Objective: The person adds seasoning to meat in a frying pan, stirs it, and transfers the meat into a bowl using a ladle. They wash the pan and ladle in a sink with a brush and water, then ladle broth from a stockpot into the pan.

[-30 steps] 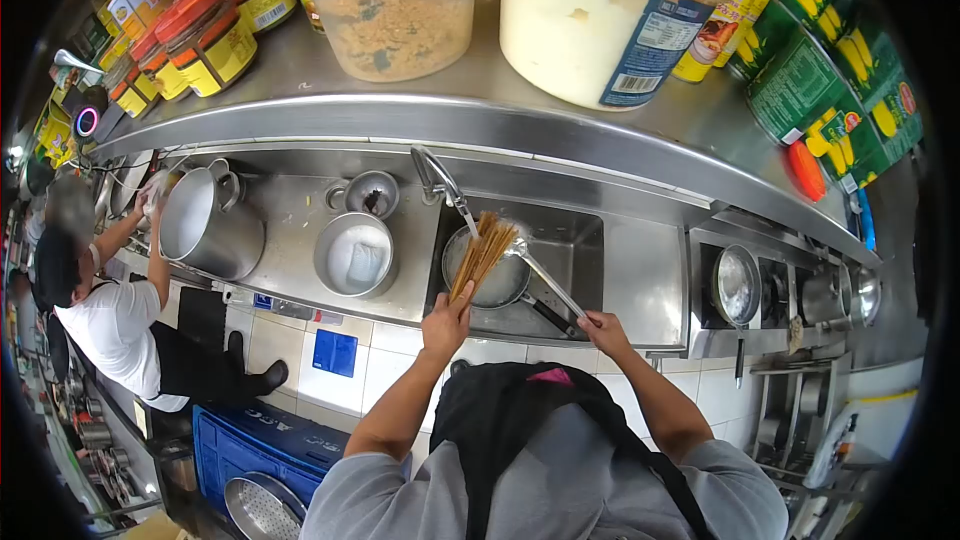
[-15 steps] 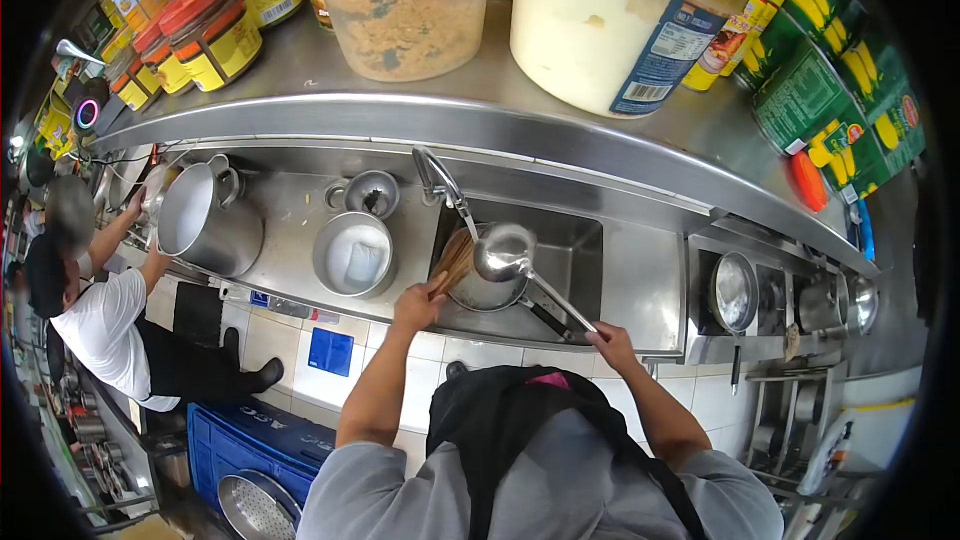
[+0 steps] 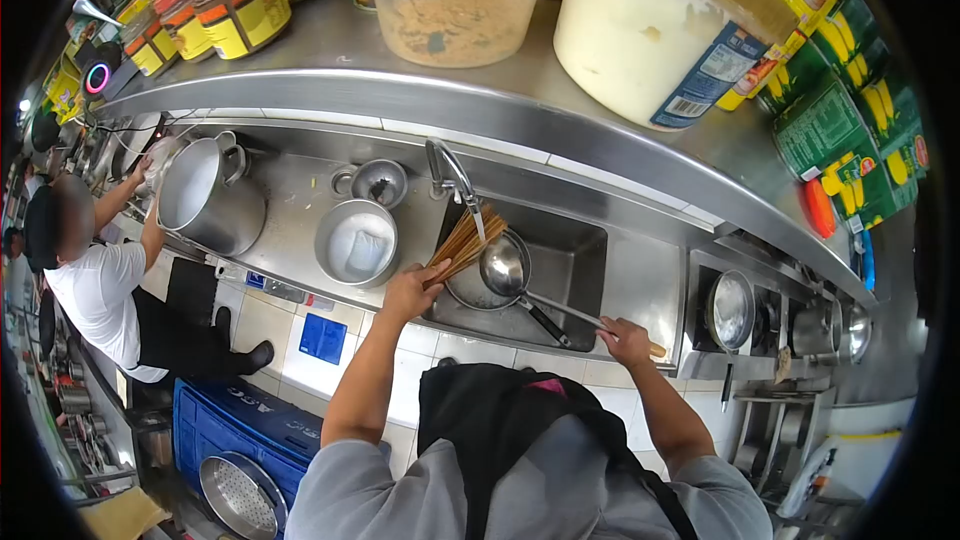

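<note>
My left hand point(image 3: 407, 292) is closed around a bamboo brush point(image 3: 466, 244), a bundle of thin sticks whose splayed end lies by the tap spout. My right hand point(image 3: 626, 340) grips the long handle of a large metal ladle point(image 3: 503, 268) near its wooden end. The ladle's bowl is over a frying pan point(image 3: 468, 292) in the sink point(image 3: 575, 280). The pan's black handle points toward me, and the ladle and brush cover part of its inside. Above them arches the tap point(image 3: 452, 168).
Left of the sink stand a pot with a whitish bundle point(image 3: 360, 248), a small bowl point(image 3: 378, 183) and a tall pot point(image 3: 212, 195). A co-worker point(image 3: 100, 280) works at the far left. Overhead, a shelf point(image 3: 450, 100) carries tubs and cans. A pan point(image 3: 730, 310) sits on the stove.
The brush has been raised from the pan, its bristle end now higher by the spout. The ladle's bowl is lower, and my right hand has shifted right. The view has moved slightly.
</note>
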{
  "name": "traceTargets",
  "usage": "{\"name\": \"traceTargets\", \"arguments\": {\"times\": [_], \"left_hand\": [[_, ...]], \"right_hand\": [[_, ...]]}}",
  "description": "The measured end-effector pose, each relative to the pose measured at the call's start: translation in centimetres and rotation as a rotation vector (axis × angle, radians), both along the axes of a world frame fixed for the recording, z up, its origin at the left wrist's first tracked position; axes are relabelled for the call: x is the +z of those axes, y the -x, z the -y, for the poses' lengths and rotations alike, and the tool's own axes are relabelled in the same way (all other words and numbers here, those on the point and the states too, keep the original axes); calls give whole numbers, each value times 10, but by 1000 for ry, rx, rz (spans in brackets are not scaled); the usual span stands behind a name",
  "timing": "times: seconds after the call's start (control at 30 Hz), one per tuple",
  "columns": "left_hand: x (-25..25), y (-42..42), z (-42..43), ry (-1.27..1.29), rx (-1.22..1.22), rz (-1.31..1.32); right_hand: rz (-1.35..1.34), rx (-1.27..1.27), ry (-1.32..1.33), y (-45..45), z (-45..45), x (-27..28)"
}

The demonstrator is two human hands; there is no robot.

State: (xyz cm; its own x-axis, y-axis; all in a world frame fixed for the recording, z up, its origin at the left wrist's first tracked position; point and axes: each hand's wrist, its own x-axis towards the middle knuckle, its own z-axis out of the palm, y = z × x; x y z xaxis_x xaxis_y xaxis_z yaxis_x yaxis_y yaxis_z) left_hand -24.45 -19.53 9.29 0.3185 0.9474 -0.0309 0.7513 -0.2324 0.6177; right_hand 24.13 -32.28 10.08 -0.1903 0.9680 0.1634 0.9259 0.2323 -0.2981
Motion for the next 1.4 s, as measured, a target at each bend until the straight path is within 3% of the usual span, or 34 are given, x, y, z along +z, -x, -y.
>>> {"name": "traceTargets", "arguments": {"times": [0.17,0.23,0.3,0.37,0.4,0.43,0.5,0.57,0.63,0.7,0.8,0.83,0.9,0.97,1.03,1.2,1.27,1.3,1.4], "left_hand": [[-24,-9,16,-32,79,73],[-54,2,14,27,88,-176],[-38,4,23,48,97,-174],[-22,5,35,106,272,80],[-14,5,37,100,307,205],[-10,3,40,105,307,203],[-4,-6,42,-40,222,474],[-8,-12,46,33,179,426],[-29,-11,39,4,251,66],[-44,-4,38,10,279,67],[-25,-16,46,9,383,41],[-20,-23,48,17,371,39],[-10,-40,47,-35,438,57],[-7,-61,49,-3,419,5],[-12,-72,48,73,22,-388],[-41,-75,15,139,113,-407],[-17,-92,26,152,-183,-489],[-27,-89,26,159,-192,-491],[-47,-63,-5,107,15,-539]], "right_hand": [[-28,-17,15,10,-3,-3],[-254,-33,74,9,3,-19],[-317,18,-9,6,8,-34],[-551,-118,268,13,16,-35],[-564,-96,240,16,17,-39],[-565,-98,246,18,19,-44],[-755,-154,467,26,15,-54],[-798,-128,445,46,10,-58],[-976,-271,771,68,5,-28],[-1012,-290,864,78,-3,-10],[-1265,-473,1292,92,-12,16],[-1273,-487,1292,87,-17,13],[-1919,-535,1769,77,-30,4],[-2030,-576,1754,89,-29,27],[-2259,-522,1947,96,-29,30],[-2288,-485,1979,112,-20,6],[-2198,-431,1946,111,-21,-6],[-2209,-441,1944,108,-13,-9],[-1829,-432,1738,91,-9,-16]]}}
